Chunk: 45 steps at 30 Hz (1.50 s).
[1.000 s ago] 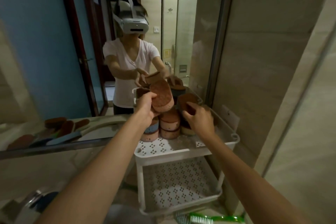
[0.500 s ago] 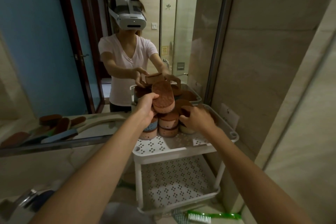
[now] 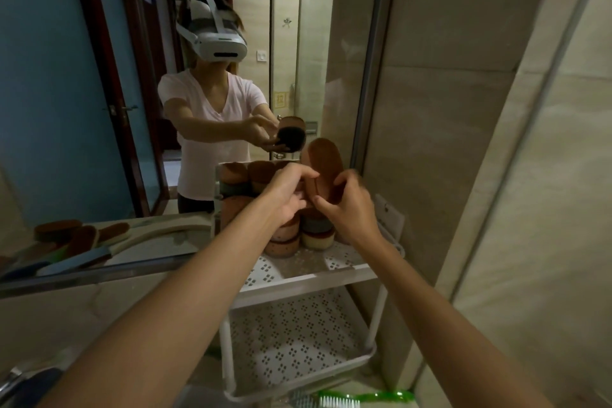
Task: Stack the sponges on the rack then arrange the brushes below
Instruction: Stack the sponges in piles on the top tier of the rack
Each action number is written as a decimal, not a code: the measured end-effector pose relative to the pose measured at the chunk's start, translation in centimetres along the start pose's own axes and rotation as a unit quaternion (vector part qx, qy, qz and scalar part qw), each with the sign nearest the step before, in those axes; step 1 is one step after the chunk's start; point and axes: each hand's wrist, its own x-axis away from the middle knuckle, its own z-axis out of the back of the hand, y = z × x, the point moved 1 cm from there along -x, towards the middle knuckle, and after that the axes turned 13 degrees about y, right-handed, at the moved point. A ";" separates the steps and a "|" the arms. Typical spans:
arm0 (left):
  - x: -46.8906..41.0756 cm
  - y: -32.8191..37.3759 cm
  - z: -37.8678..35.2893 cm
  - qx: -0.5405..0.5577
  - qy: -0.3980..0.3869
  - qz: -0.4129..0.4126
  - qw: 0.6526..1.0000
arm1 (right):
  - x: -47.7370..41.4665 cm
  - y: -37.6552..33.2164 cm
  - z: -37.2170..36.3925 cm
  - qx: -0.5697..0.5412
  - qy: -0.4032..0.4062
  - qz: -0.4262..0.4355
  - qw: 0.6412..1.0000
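A white two-tier rack (image 3: 308,278) stands against the mirror. Stacks of round brown sponges (image 3: 316,232) fill the back of its top shelf. Both hands hold one oval brown sponge (image 3: 326,159) upright on edge above the stacks. My left hand (image 3: 288,189) grips its left side and my right hand (image 3: 344,209) its lower right side. The perforated lower shelf (image 3: 291,341) holds nothing. A green-handled brush (image 3: 351,399) with white bristles lies on the counter in front of the rack.
A mirror (image 3: 99,76) behind the rack reflects a person with a headset, the sponges and several brushes (image 3: 76,238). A tiled wall (image 3: 447,142) closes in on the right. A tap (image 3: 13,381) shows at the lower left.
My right hand left the sponge on the stack and joined my left hand on the oval sponge, which was lifted and turned upright. The view dropped, so the rack sits lower.
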 end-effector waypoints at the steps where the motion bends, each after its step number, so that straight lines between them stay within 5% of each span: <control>1: 0.0 -0.1 -0.2 0.011 -0.013 0.003 1.000 | -0.1 0.1 0.2 0.003 0.011 -0.001 1.000; 3: -0.3 -0.2 -0.4 -0.007 -0.010 -0.021 1.000 | -0.5 0.6 0.6 0.007 0.034 -0.018 0.999; 5: -1.0 -0.4 0.0 -0.146 0.042 -0.122 0.981 | -0.8 1.6 1.0 0.014 0.045 -0.040 0.998; 7: -1.9 -1.0 0.8 -0.401 0.063 -0.249 0.879 | -1.1 3.0 1.2 0.054 0.025 -0.053 0.997; 10: -2.7 -3.1 1.8 -0.649 -0.020 -0.271 0.711 | -1.5 4.6 0.8 0.094 -0.012 -0.084 0.992; 14: -2.8 -4.7 2.3 -0.704 -0.063 -0.265 0.656 | -2.0 5.5 -0.3 0.128 -0.063 -0.079 0.987; 30: -2.3 -4.1 2.2 -0.732 -0.080 -0.248 0.630 | -2.0 4.3 -1.3 0.282 -0.231 -0.039 0.931; 35: -0.3 -3.3 1.6 -0.686 -0.053 -0.292 0.664 | -0.4 3.6 0.2 0.279 -0.160 0.030 0.946; 40: 5.7 -4.4 2.3 -0.485 0.065 -0.382 0.784 | 4.9 2.0 2.6 0.175 0.021 0.170 0.970; 45: 12.9 -9.8 5.9 -0.400 0.099 -0.395 0.821 | 14.4 2.3 3.8 0.044 0.046 0.106 0.992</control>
